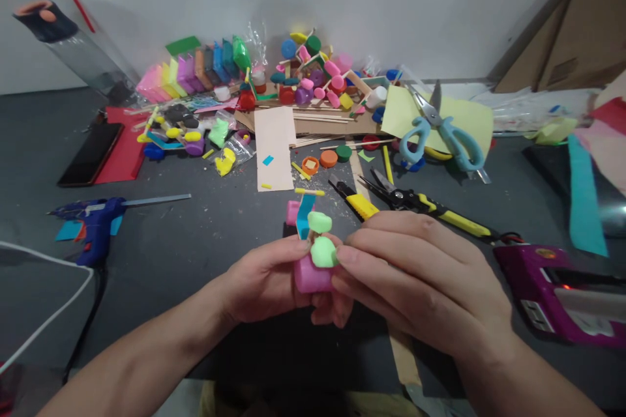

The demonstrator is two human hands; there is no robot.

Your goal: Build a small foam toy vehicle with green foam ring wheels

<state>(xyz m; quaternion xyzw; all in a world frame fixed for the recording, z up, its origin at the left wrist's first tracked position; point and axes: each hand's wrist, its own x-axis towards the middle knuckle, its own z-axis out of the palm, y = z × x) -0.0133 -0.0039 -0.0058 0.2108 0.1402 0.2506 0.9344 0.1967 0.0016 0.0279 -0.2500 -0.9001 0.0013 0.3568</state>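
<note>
The small model [317, 247], a little vehicle of pink blocks, a blue strip and green pads, is held up above the middle of the worktop [205, 228], toward its near edge. The left hand [274, 280] is curled around its near end, thumb beside the lower green pad [323, 252] and fingers beneath the pink block [313, 275]. The right hand [425, 267] has its fingertips drawn together against the right side of that pad and block; whether it grips or only presses, I cannot tell. Much of the assembly looks done: the blue strip [305, 215] stands up with a yellow bar [310, 193] across its top, another pink piece [293, 213] shows at the far end, and the upper green pad [319, 221] sits above the lower one. The lower pad seems to be the part being worked on; whether it is fixed, and whether anything is missing underneath, is hidden by the hands. A similar yellow-padded model [171, 133] stands toward the worktop's far left corner and looks complete, so this one is probably close behind. Loose caps, orange [328, 158] and green [343, 154], lie past the hands, unattached, and the glue gun [98, 225] rests near the left edge.
</note>
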